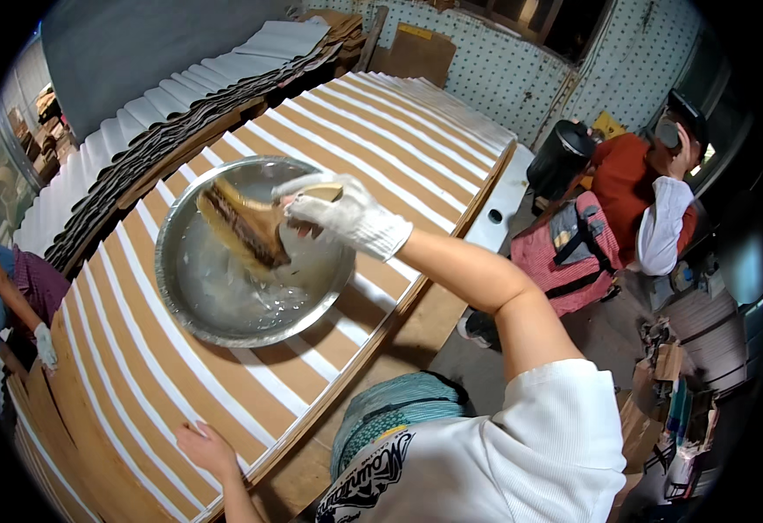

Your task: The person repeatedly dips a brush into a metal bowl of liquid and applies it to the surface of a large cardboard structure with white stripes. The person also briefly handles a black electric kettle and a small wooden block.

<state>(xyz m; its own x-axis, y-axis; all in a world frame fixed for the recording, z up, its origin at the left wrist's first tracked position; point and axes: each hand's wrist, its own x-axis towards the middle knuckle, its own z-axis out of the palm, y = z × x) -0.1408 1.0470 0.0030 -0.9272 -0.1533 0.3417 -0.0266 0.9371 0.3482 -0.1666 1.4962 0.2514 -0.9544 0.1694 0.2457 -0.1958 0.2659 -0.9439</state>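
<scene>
My right hand (342, 213), in a white knit glove, is closed round the handle of a wide wooden paste brush (246, 228). Its dark bristle edge tilts down into a round metal basin (169, 288) that holds a cloudy, wet liquid. The basin stands on a fanned spread of brown sheets (299, 383), whose white edges form long stripes. Bare and apart from the basin, my left hand (207, 449) rests on the sheets near the table's close edge, its fingers stretched out.
Behind the table lies a long stack of grey-white, wavy sheets (181, 96). A co-worker's gloved hand (45, 347) touches the table's left end. At right, a person in a red top (621, 183) sits beside a black bucket (563, 159). Cardboard scraps (660, 375) lie at the far right.
</scene>
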